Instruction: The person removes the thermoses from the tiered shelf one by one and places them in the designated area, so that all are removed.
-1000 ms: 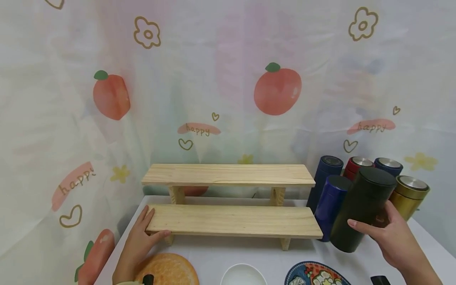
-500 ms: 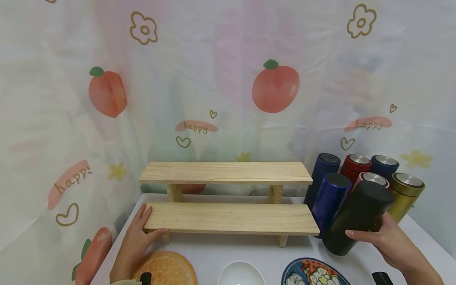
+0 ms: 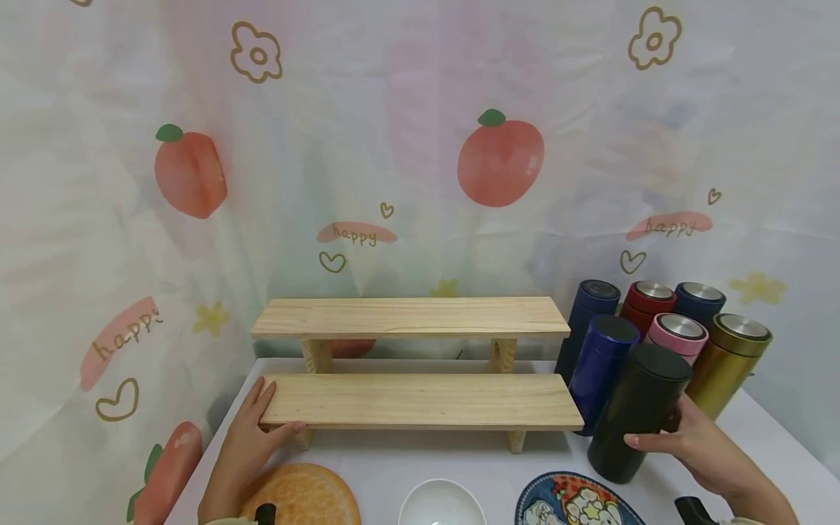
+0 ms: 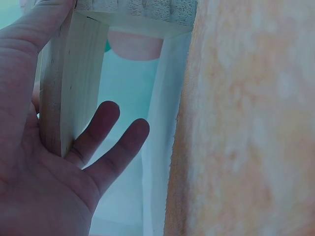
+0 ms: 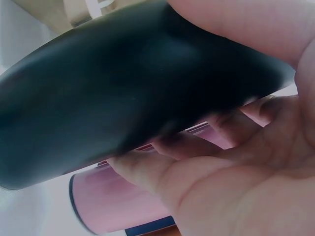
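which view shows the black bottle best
The head view: the whole black bottle shows, tilted, gripped by the right hand. The right wrist view shows only its dark side close up; the left wrist view shows none of it.

Backdrop cloth [image 3: 420, 146], centre pink patch: "happy"
Backdrop cloth, right pink patch: "happy"
Backdrop cloth, left pink patch: "happy!"
Flasks, shelf, plates: no readable text
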{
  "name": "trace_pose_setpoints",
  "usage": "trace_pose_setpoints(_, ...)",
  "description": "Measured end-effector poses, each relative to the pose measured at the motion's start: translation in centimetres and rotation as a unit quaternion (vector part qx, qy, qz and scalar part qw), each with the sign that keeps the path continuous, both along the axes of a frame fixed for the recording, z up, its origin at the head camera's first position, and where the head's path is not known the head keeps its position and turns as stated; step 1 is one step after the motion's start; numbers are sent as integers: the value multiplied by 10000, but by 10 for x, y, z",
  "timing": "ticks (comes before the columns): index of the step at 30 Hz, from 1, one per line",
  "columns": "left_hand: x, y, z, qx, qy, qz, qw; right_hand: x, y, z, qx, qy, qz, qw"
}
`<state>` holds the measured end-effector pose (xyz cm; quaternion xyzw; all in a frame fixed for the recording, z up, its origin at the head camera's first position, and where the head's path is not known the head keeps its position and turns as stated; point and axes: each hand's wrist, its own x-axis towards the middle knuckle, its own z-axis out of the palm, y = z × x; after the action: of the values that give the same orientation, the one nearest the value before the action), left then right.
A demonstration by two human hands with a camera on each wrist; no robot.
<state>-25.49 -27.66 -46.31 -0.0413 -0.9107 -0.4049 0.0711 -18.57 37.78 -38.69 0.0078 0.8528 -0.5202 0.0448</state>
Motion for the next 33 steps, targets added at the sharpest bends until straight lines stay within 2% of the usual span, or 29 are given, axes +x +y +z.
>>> trace_pose_setpoints(13, -1, 1, 0, -5, 32, 9, 10000, 3, 1, -2, -11, -39, 107, 9999)
trace_pose_setpoints(27, 2, -1, 6, -219, 14, -76, 9997, 4, -1, 7, 740, -352, 143, 9965)
trace_pose_setpoints(30, 2, 1, 7, -443, -126, -75, 9989, 9, 1, 15, 872, -258, 69, 9958)
trace_pose_setpoints(33, 4, 4, 13, -851, -238, -39, 9961, 15, 2, 26, 1073, 185, -159, 9939)
